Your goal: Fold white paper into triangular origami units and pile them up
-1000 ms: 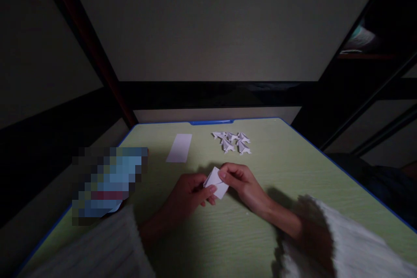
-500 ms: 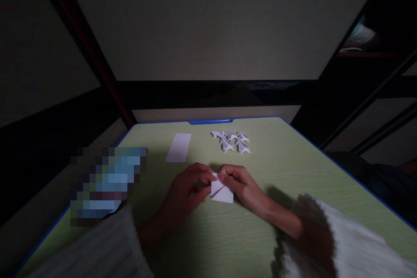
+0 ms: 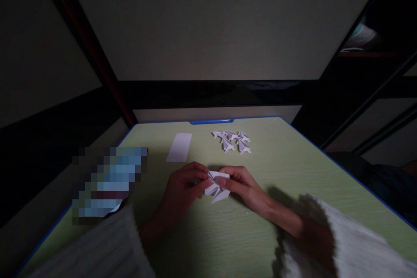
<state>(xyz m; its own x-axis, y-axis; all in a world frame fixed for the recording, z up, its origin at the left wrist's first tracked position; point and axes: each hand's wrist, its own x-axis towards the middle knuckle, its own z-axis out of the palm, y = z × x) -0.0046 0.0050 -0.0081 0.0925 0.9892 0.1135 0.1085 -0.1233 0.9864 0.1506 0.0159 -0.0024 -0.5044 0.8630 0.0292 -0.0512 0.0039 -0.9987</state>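
A small white folded paper [image 3: 216,187] lies on the green table [image 3: 286,169] between my two hands. My left hand [image 3: 184,189] pinches its left side with thumb and fingers closed on it. My right hand [image 3: 243,184] pinches its top right edge the same way. The paper is creased into pointed flaps, partly hidden by my fingers. Both wrists come out of white fuzzy sleeves.
A flat white paper strip [image 3: 179,147] lies beyond my left hand. Several finished white folded paper figures [image 3: 232,141] sit in a cluster at the back. A blurred blue object [image 3: 109,180] rests at the table's left edge. Dark frames and a wall surround the blue-rimmed table.
The paper went from a raised flat square to a smaller creased shape with pointed flaps, pressed lower on the table. Both hands closed in toward each other around it.
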